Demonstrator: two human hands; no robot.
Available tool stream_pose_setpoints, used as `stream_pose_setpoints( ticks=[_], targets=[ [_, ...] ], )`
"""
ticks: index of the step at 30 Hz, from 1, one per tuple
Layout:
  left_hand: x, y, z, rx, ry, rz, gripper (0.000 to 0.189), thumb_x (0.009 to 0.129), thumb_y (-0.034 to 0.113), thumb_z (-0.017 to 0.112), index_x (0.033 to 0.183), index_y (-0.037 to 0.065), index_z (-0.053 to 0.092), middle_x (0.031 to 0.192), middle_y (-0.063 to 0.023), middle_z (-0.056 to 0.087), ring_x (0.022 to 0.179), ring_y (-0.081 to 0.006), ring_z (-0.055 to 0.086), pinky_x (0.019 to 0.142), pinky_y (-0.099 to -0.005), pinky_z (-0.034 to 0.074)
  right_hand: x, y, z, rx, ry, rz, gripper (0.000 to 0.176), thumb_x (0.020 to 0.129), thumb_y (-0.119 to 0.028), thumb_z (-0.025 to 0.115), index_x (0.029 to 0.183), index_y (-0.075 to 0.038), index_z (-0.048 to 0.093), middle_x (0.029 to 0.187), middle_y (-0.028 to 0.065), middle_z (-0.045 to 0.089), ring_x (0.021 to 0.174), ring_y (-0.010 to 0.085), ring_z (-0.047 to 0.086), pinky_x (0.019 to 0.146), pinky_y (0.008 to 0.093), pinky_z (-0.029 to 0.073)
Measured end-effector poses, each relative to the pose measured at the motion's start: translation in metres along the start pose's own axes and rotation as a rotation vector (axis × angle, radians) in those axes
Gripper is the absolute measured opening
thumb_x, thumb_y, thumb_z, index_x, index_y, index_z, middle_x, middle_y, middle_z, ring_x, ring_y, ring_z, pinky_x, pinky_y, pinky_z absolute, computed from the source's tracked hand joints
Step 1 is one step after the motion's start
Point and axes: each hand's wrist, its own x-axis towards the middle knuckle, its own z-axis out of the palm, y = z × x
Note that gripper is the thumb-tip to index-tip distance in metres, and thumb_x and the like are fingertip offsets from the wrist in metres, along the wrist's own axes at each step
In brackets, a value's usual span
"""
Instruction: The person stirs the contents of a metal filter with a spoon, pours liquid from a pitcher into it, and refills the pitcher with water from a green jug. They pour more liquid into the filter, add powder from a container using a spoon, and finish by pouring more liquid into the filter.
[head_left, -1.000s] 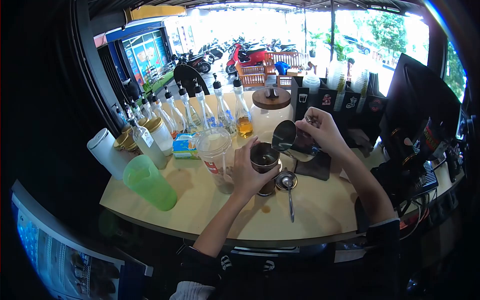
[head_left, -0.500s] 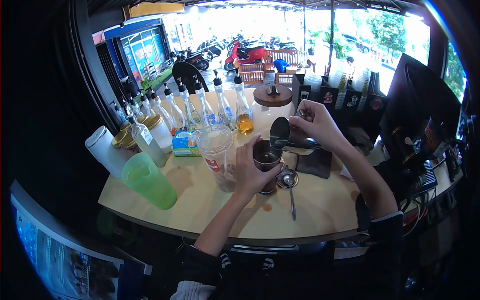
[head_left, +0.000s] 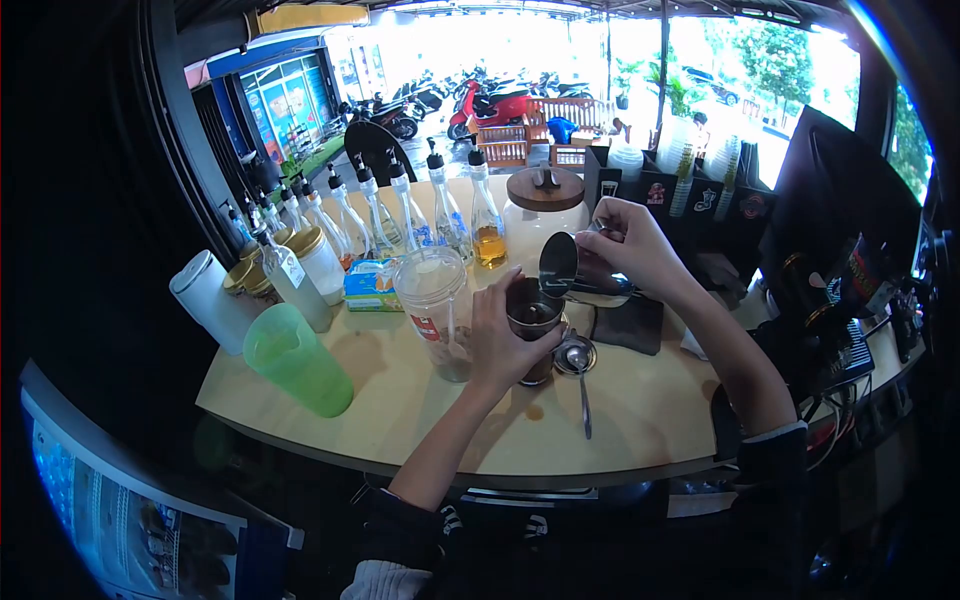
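On the counter [head_left: 650, 420], a green cup [head_left: 290, 360] stands at the left edge and a clear tumbler [head_left: 437, 305] stands upright nearer the middle. Just right of the tumbler, the left hand [head_left: 497, 345] wraps around a glass [head_left: 530, 325] of dark liquid, fingers closed on its near side, forearm coming up from below. The glass stands upright on the counter, its mouth open to the top. Up and to the right of its rim, very close to it, hangs a steel jug [head_left: 572, 272], tipped on its side so that its long axis runs roughly level and its mouth faces left, toward the glass. The right hand [head_left: 630, 245] clamps the jug from behind, wrist bent, elbow out to the right. A spoon [head_left: 580, 385] lies just right of the glass, handle toward the person, beside a dark cloth [head_left: 628, 325].
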Motion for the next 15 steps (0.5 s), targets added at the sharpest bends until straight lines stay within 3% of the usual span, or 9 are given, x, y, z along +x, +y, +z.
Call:
stream_pose_setpoints(
  ticks=[10,15],
  targets=[
    [-0.0005,-0.0022,0.0012,0.004,-0.01,-0.006,0.087,0.061,0.032,0.087,0.132,0.005,0.043,0.113,-0.0146,0.051,0.109,-0.0283,0.053,0.097,-0.0403,0.043,0.0041,0.0019,0.0003,-0.159,0.015,-0.059,0.027,0.087,-0.008,0.066,0.074,-0.005,0.043,0.063,-0.0075,0.041,0.061,-0.0025,0.04,0.055,0.0159,0.042],
    [-0.0006,-0.0022,0.0012,0.005,-0.007,-0.001,0.087,0.062,0.031,0.087,0.132,0.005,0.043,0.113,-0.0145,0.051,0.109,-0.0282,0.054,0.097,-0.0402,0.043,0.0037,0.0015,0.0026,-0.064,0.016,-0.017,0.027,0.086,-0.007,0.067,0.074,-0.005,0.043,0.062,-0.0076,0.04,0.06,-0.0024,0.038,0.054,0.0166,0.04]
  ],
)
